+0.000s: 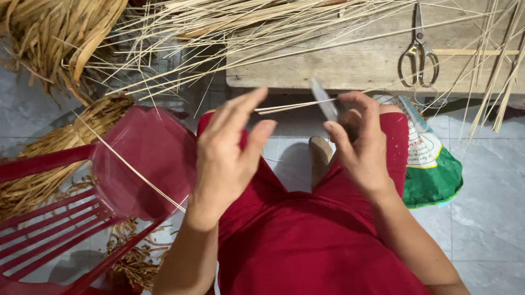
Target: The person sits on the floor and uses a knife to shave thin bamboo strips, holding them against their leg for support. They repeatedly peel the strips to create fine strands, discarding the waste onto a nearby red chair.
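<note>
Right hand [361,143] grips a knife [324,100], splitting a thin reed strip [284,108]; left hand [229,153] spread, should pinch it next

A worn wooden bench [355,61] carries scissors [418,53], a flat stick [474,52] just beside them, and long pale reeds [302,3] fanning over its top and edges. The grey tiled floor [507,216] bears heaps of straw [36,175], a red chair [41,243] and a green-and-white bag [433,172].
</note>
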